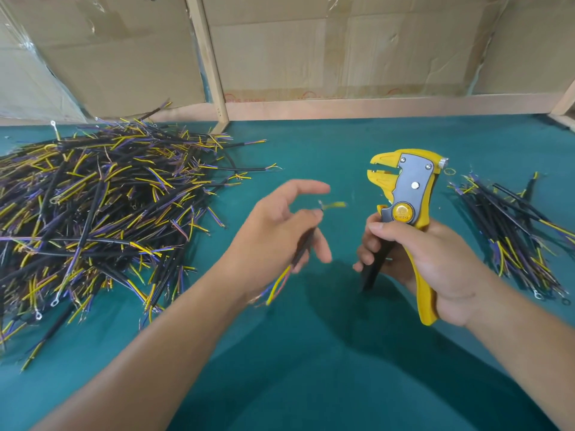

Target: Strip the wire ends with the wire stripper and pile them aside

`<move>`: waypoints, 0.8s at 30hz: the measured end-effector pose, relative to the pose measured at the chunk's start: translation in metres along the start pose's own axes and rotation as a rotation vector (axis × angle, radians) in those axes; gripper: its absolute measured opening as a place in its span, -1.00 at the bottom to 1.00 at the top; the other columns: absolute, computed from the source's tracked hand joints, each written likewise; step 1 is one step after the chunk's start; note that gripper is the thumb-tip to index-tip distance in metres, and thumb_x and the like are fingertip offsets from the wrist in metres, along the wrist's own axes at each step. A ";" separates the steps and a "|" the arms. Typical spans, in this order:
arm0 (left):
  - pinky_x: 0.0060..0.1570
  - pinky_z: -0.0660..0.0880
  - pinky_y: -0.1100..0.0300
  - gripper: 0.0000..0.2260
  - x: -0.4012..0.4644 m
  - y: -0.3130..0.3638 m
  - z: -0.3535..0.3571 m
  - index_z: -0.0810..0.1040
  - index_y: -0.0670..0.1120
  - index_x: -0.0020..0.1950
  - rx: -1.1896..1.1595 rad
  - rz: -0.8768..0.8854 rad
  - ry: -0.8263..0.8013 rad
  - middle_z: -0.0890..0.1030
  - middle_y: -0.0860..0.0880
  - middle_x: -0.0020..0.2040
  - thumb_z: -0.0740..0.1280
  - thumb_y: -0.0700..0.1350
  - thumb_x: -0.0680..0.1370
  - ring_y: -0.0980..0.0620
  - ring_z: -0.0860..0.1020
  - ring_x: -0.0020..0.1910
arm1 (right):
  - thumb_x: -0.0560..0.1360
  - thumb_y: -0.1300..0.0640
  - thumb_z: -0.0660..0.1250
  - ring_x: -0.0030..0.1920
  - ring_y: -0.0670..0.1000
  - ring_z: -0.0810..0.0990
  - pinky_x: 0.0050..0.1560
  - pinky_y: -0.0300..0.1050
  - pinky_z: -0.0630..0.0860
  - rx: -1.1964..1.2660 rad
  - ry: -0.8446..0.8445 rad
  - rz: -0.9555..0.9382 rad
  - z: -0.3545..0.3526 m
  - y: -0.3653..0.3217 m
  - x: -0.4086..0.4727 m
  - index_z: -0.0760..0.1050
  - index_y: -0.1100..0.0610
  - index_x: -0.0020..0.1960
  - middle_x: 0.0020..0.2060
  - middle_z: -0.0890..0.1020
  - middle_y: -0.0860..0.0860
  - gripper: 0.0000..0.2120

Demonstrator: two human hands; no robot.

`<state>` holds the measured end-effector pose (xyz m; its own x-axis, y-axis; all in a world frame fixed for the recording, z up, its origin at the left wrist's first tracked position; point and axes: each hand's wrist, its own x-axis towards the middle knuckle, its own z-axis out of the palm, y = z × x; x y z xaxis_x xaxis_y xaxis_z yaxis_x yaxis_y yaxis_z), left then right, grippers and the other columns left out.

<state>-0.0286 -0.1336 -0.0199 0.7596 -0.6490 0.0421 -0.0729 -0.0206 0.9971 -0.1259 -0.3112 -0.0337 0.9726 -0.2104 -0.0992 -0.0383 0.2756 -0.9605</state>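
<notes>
My left hand [277, 231] holds one short black cable [303, 248] above the green table, its index finger stretched out. The cable's yellow and purple cores [277, 286] trail below the hand, and a blurred yellow end [334, 205] points towards the stripper. My right hand [435, 265] grips the handles of the yellow and grey wire stripper [407, 194], held upright with its jaws open and facing left. A gap of bare table separates the cable end from the jaws.
A big heap of black cables [102, 213] with yellow and purple cores covers the table's left side. A smaller pile of cables [513, 237] lies at the right. Cardboard sheets and a wooden frame [211, 63] close off the back edge.
</notes>
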 end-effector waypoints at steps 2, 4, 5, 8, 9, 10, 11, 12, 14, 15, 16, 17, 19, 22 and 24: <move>-0.57 0.25 0.33 -0.88 0.004 -0.004 0.001 0.55 -0.07 0.08 -0.044 0.083 0.244 0.54 -0.08 -0.47 0.22 -0.20 0.67 0.05 0.29 -0.63 | 0.52 0.19 0.36 -0.32 0.12 0.48 -0.18 0.03 0.61 0.016 -0.050 0.026 0.002 0.001 -0.002 0.55 0.22 -0.17 -0.33 0.45 0.13 -0.87; -0.53 0.33 0.29 -0.90 0.006 -0.008 0.002 0.53 -0.11 -0.02 -0.041 0.163 0.377 0.55 -0.03 -0.43 0.25 -0.17 0.67 0.05 0.36 -0.58 | 0.46 0.11 0.45 -0.30 0.13 0.47 -0.14 0.04 0.60 0.014 -0.119 0.061 0.004 0.003 -0.005 0.60 0.22 -0.16 -0.33 0.46 0.13 -0.84; -0.50 0.39 0.27 -0.90 0.006 -0.010 0.003 0.51 -0.11 -0.04 -0.044 0.195 0.404 0.58 -0.03 -0.40 0.26 -0.17 0.67 0.05 0.42 -0.56 | 0.46 0.08 0.47 -0.29 0.13 0.48 -0.13 0.04 0.60 0.001 -0.147 0.070 0.006 0.004 -0.007 0.62 0.22 -0.14 -0.32 0.46 0.13 -0.82; -0.42 0.49 0.22 -0.92 0.006 -0.012 0.006 0.52 -0.11 -0.04 -0.055 0.261 0.411 0.61 -0.06 -0.30 0.30 -0.18 0.65 0.01 0.55 -0.48 | 0.47 0.06 0.40 -0.29 0.12 0.47 -0.09 0.04 0.60 -0.032 -0.187 0.062 0.009 0.004 -0.010 0.60 0.22 -0.14 -0.31 0.46 0.13 -0.80; -0.40 0.51 0.21 -0.93 0.006 -0.013 0.006 0.52 -0.11 -0.04 -0.052 0.274 0.413 0.61 -0.06 -0.29 0.31 -0.19 0.64 0.00 0.57 -0.46 | 0.47 0.07 0.39 -0.29 0.11 0.47 -0.09 0.05 0.60 -0.030 -0.191 0.057 0.010 0.004 -0.011 0.60 0.18 -0.16 -0.32 0.46 0.12 -0.83; -0.39 0.52 0.21 -0.93 0.006 -0.014 0.006 0.52 -0.11 -0.04 -0.047 0.283 0.416 0.61 -0.06 -0.29 0.31 -0.18 0.64 -0.01 0.58 -0.45 | 0.46 0.09 0.39 -0.30 0.11 0.47 -0.09 0.05 0.61 -0.023 -0.190 0.053 0.010 0.004 -0.011 0.61 0.14 -0.18 -0.33 0.46 0.11 -0.88; -0.38 0.53 0.22 -0.92 0.006 -0.014 0.006 0.52 -0.11 -0.04 -0.043 0.289 0.420 0.61 -0.06 -0.29 0.31 -0.18 0.64 -0.01 0.59 -0.44 | 0.46 0.11 0.39 -0.31 0.10 0.47 -0.10 0.05 0.61 -0.013 -0.188 0.049 0.010 0.004 -0.011 0.61 0.11 -0.19 -0.34 0.46 0.10 -0.91; -0.37 0.53 0.22 -0.92 0.006 -0.015 0.005 0.52 -0.11 -0.05 -0.041 0.293 0.421 0.62 -0.05 -0.29 0.31 -0.19 0.65 -0.02 0.60 -0.44 | 0.45 0.13 0.38 -0.31 0.10 0.48 -0.10 0.06 0.61 -0.006 -0.186 0.046 0.010 0.004 -0.011 0.61 0.10 -0.19 -0.35 0.46 0.10 -0.92; -0.36 0.54 0.23 -0.92 0.005 -0.014 0.006 0.52 -0.11 -0.05 -0.043 0.296 0.411 0.62 -0.05 -0.29 0.30 -0.19 0.65 -0.01 0.60 -0.44 | 0.46 0.15 0.38 -0.31 0.10 0.48 -0.10 0.07 0.61 -0.001 -0.183 0.040 0.010 0.006 -0.010 0.62 0.10 -0.19 -0.35 0.47 0.09 -0.93; -0.36 0.54 0.23 -0.92 0.005 -0.012 0.006 0.52 -0.10 -0.05 -0.045 0.293 0.408 0.62 -0.05 -0.28 0.30 -0.19 0.65 -0.02 0.60 -0.43 | 0.46 0.15 0.38 -0.30 0.11 0.48 -0.09 0.08 0.61 -0.004 -0.182 0.037 0.009 0.006 -0.009 0.62 0.10 -0.19 -0.35 0.47 0.09 -0.93; -0.36 0.55 0.22 -0.92 0.005 -0.010 0.006 0.52 -0.10 -0.04 -0.047 0.285 0.408 0.62 -0.06 -0.28 0.30 -0.19 0.65 -0.02 0.61 -0.43 | 0.47 0.15 0.37 -0.30 0.12 0.48 -0.09 0.09 0.61 -0.010 -0.180 0.035 0.009 0.007 -0.008 0.62 0.10 -0.19 -0.34 0.47 0.09 -0.92; -0.37 0.55 0.21 -0.93 0.005 -0.008 0.006 0.52 -0.11 -0.04 -0.044 0.266 0.412 0.63 -0.08 -0.27 0.31 -0.19 0.65 -0.03 0.61 -0.43 | 0.47 0.15 0.37 -0.29 0.13 0.48 -0.09 0.09 0.61 -0.012 -0.175 0.033 0.008 0.007 -0.008 0.61 0.10 -0.19 -0.34 0.48 0.10 -0.91; -0.40 0.54 0.21 -0.95 0.004 -0.004 0.002 0.52 -0.10 -0.02 0.018 0.213 0.421 0.63 -0.13 -0.28 0.33 -0.16 0.63 -0.02 0.61 -0.45 | 0.47 0.15 0.36 -0.29 0.15 0.49 -0.09 0.08 0.60 -0.008 -0.153 0.026 0.006 0.008 -0.006 0.60 0.12 -0.19 -0.34 0.48 0.11 -0.91; -0.40 0.43 0.25 -0.86 0.001 -0.004 -0.008 0.55 0.01 -0.05 0.597 0.263 0.466 0.55 0.00 -0.44 0.37 0.06 0.59 0.08 0.49 -0.49 | 0.46 0.13 0.38 -0.28 0.16 0.52 -0.08 0.08 0.59 -0.040 -0.122 -0.001 0.003 0.007 -0.005 0.60 0.12 -0.19 -0.35 0.50 0.12 -0.92; -0.25 0.45 0.14 -0.79 -0.003 0.004 -0.009 0.61 0.02 -0.06 0.927 0.495 0.489 0.50 0.10 -0.38 0.33 0.15 0.57 0.10 0.47 -0.34 | 0.45 0.13 0.40 -0.28 0.15 0.53 -0.06 0.08 0.59 -0.060 -0.133 -0.023 0.001 0.007 -0.005 0.61 0.11 -0.18 -0.35 0.51 0.11 -0.93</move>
<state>-0.0255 -0.1252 -0.0151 0.6694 -0.3826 0.6369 -0.7243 -0.5270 0.4446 -0.1308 -0.3069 -0.0392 0.9950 -0.0890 -0.0457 -0.0256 0.2148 -0.9763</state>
